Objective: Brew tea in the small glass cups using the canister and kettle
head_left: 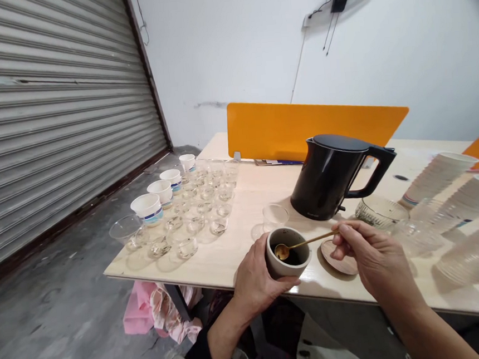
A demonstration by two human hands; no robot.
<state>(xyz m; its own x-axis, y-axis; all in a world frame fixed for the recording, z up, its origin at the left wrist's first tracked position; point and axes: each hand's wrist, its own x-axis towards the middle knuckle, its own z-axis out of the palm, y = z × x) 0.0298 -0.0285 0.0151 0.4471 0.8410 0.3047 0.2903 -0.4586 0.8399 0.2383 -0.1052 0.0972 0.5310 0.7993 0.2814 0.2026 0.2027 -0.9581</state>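
Observation:
My left hand [254,279] is wrapped round a pale grey ceramic jar [289,267], tilted toward me near the table's front edge. Dark contents, too shadowed to identify, lie inside it. Between the thumb and fingers of my right hand [365,249] is the thin handle of a gold spoon [282,251]; its bowl rests inside the jar's mouth. Below my right hand lies a round wooden lid [339,259], partly hidden by the fingers. One clear plastic cup [275,216] stands just behind the jar.
A black electric kettle [319,178] stands behind my hands. On the left are rows of clear cups [195,221] and several white paper cups [146,205]. Stacked cups [476,254] lie at right, near a glass bowl [380,212]. An orange divider [268,129] crosses the table [225,264].

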